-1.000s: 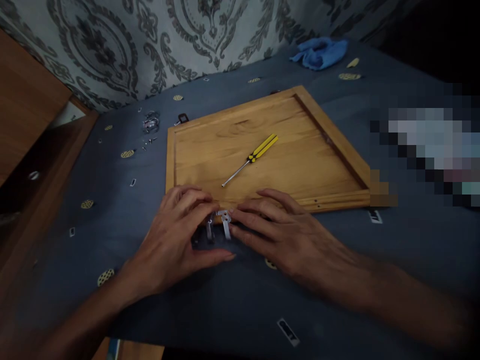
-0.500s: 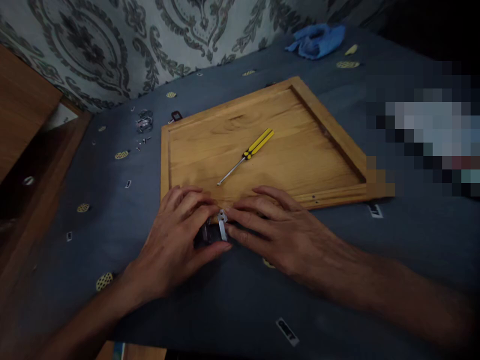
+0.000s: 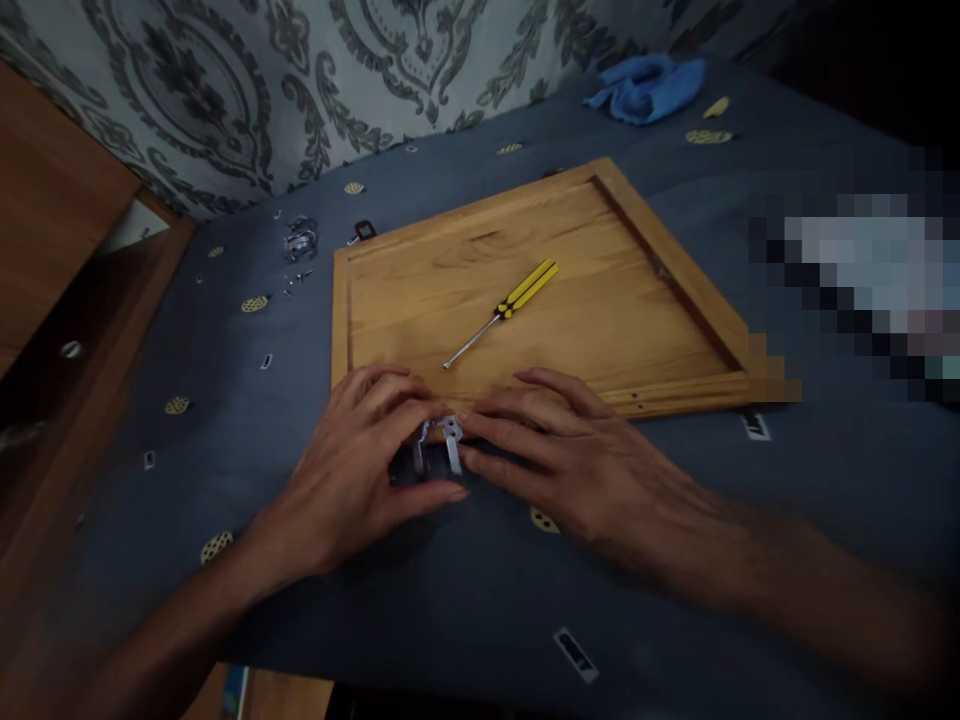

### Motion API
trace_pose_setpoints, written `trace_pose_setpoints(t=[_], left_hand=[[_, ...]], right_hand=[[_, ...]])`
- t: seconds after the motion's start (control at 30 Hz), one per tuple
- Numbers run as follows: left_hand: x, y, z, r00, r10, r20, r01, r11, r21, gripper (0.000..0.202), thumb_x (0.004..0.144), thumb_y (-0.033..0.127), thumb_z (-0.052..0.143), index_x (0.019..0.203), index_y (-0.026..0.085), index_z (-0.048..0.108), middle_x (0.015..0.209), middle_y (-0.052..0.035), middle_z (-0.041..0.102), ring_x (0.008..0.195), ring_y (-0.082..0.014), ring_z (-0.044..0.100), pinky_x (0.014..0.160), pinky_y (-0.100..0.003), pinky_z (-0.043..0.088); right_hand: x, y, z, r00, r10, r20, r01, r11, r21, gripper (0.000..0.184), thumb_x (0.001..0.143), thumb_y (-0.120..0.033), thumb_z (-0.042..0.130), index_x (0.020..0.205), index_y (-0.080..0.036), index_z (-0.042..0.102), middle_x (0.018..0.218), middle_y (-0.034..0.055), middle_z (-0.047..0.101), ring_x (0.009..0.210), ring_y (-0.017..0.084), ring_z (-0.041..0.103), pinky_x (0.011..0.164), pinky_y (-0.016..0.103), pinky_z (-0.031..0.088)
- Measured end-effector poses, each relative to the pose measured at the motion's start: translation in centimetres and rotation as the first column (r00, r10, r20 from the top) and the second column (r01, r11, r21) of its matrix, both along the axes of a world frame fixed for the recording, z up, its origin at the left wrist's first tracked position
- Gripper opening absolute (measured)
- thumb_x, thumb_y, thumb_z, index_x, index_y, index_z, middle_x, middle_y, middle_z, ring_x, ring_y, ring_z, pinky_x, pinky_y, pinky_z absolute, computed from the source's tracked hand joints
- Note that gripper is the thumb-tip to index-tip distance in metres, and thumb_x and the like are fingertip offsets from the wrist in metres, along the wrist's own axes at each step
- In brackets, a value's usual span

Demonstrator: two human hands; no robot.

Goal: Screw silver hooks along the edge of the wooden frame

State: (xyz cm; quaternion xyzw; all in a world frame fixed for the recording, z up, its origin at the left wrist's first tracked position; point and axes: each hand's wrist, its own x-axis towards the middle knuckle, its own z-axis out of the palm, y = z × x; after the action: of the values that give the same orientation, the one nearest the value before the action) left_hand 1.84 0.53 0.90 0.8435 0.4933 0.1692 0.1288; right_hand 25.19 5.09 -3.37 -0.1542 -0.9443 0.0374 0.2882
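1. Pinching the hinge [image 3: 442,440], the left hand [image 3: 360,470] has its fingers curled over the top and its thumb closed in from below: a narrow grip on the metal.
2. The right hand [image 3: 555,455] lies with fingers stretched nearly flat and fingertips touching the hinge's right side. Its thumb is hidden, so it cannot be told whether this hand grips or only steadies.
3. The hinge sits on the sheet [image 3: 450,600], touching the near edge of the panel [image 3: 600,330], between the two hands. Parts of it are covered by fingers.
4. Handling, as judged: the hinge looks small, light and rigid. It is bright metal, probably smooth and liable to slip, with jointed parts that may swing. The flat arms offer the surest hold, away from the pivot, where skin could be nipped.
5. The soft sheet gives little support beneath; a small piece could sink or tilt in it.
6. A screwdriver [image 3: 506,310] lies loose on the panel, apart from both hands.
7. Other hardware [image 3: 300,240] lies beyond the panel's far left corner, and a cloth [image 3: 646,88] lies well apart at the far right.
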Motion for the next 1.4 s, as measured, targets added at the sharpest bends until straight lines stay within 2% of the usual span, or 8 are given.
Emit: trace_pose_setpoints(t=[0.1, 0.23, 0.33, 0.47, 0.73, 0.83, 1.2, 1.4], left_hand=[[-1.0, 0.1, 1.2, 0.989, 0.066, 0.132, -0.058, 0.996, -0.062, 0.044, 0.088, 0.047, 0.076, 0.123, 0.021, 0.065, 0.122, -0.0090, 0.069, 0.121, -0.0270, 0.060, 0.099, -0.040, 0.051], [-3.3, 0.8, 2.1, 0.900, 0.302, 0.316, -0.295, 0.953, -0.068, 0.023, 0.092, 0.038, 0.069, 0.108, 0.023, 0.074, 0.109, -0.0044, 0.075, 0.106, -0.0236, 0.068, 0.093, -0.036, 0.052], [-5.4, 1.9, 1.6, 0.774, 0.463, 0.433, -0.457, 0.881, -0.126, 0.022, 0.088, 0.038, 0.069, 0.100, 0.020, 0.075, 0.098, -0.0032, 0.077, 0.095, -0.0221, 0.070, 0.090, -0.034, 0.054], [-8.2, 3.4, 0.0, 0.667, 0.534, 0.519, -0.547, 0.824, -0.146, 0.022, 0.082, 0.038, 0.070, 0.093, 0.019, 0.075, 0.096, -0.0033, 0.078, 0.096, -0.0226, 0.071, 0.088, -0.033, 0.055], [-11.8, 5.6, -4.1, 0.709, 0.537, 0.456, -0.568, 0.819, -0.082, 0.019, 0.092, 0.033, 0.065, 0.094, 0.015, 0.073, 0.090, -0.0048, 0.076, 0.090, -0.0224, 0.072, 0.082, -0.036, 0.058], [-12.9, 6.7, -5.1, 0.741, 0.547, 0.390, -0.582, 0.813, -0.035, 0.026, 0.099, 0.037, 0.065, 0.110, 0.014, 0.068, 0.108, -0.0070, 0.072, 0.095, -0.0203, 0.070, 0.085, -0.041, 0.060], [-15.6, 12.5, -3.9, 0.699, 0.711, 0.075, -0.712, 0.685, 0.155, 0.033, 0.100, 0.036, 0.064, 0.128, 0.018, 0.062, 0.131, -0.0109, 0.064, 0.111, -0.0247, 0.066, 0.094, -0.047, 0.058], [-15.8, 12.5, -3.5, 0.709, 0.701, -0.076, -0.680, 0.708, 0.189, 0.031, 0.100, 0.035, 0.063, 0.126, 0.019, 0.063, 0.131, -0.0107, 0.064, 0.111, -0.0244, 0.066, 0.094, -0.046, 0.058]], right_hand=[[0.0, 0.0, 0.1, 1.000, 0.015, 0.007, -0.015, 1.000, -0.007, 0.035, 0.108, -0.017, 0.035, 0.110, -0.018, 0.070, 0.116, 0.0038, 0.075, 0.110, 0.023, 0.061, 0.108, 0.045, 0.043], [0.0, 0.1, -0.2, 0.999, 0.035, 0.010, -0.035, 0.999, -0.004, 0.030, 0.106, -0.017, 0.039, 0.111, -0.018, 0.069, 0.119, 0.0046, 0.075, 0.113, 0.024, 0.062, 0.109, 0.047, 0.042], [0.2, 0.3, -0.6, 0.998, 0.055, -0.005, -0.055, 0.998, -0.006, 0.027, 0.105, -0.017, 0.042, 0.115, -0.019, 0.068, 0.121, 0.0051, 0.075, 0.115, 0.024, 0.061, 0.111, 0.049, 0.041], [0.3, 0.5, -0.7, 0.996, 0.093, 0.017, -0.092, 0.995, -0.026, 0.029, 0.104, -0.016, 0.043, 0.120, -0.018, 0.067, 0.124, 0.0069, 0.073, 0.120, 0.024, 0.059, 0.113, 0.051, 0.041], [0.2, 0.8, -0.9, 0.994, 0.112, -0.001, -0.112, 0.994, -0.011, 0.033, 0.099, -0.009, 0.045, 0.120, -0.019, 0.069, 0.123, 0.0089, 0.074, 0.116, 0.023, 0.064, 0.107, 0.052, 0.048], [0.2, 1.0, -0.9, 0.994, 0.106, 0.011, -0.106, 0.994, -0.038, 0.037, 0.097, -0.006, 0.048, 0.122, -0.023, 0.069, 0.126, 0.0076, 0.073, 0.120, 0.022, 0.063, 0.111, 0.051, 0.047], [-0.2, 0.1, 0.4, 0.998, 0.064, -0.007, -0.064, 0.992, -0.105, 0.036, 0.091, 0.000, 0.052, 0.108, -0.023, 0.073, 0.120, 0.0073, 0.075, 0.113, 0.021, 0.067, 0.106, 0.047, 0.053], [-0.2, 0.3, 0.0, 0.995, 0.094, -0.019, -0.095, 0.994, -0.058, 0.033, 0.093, -0.003, 0.053, 0.111, -0.022, 0.072, 0.120, 0.0075, 0.074, 0.113, 0.022, 0.065, 0.106, 0.048, 0.051]])
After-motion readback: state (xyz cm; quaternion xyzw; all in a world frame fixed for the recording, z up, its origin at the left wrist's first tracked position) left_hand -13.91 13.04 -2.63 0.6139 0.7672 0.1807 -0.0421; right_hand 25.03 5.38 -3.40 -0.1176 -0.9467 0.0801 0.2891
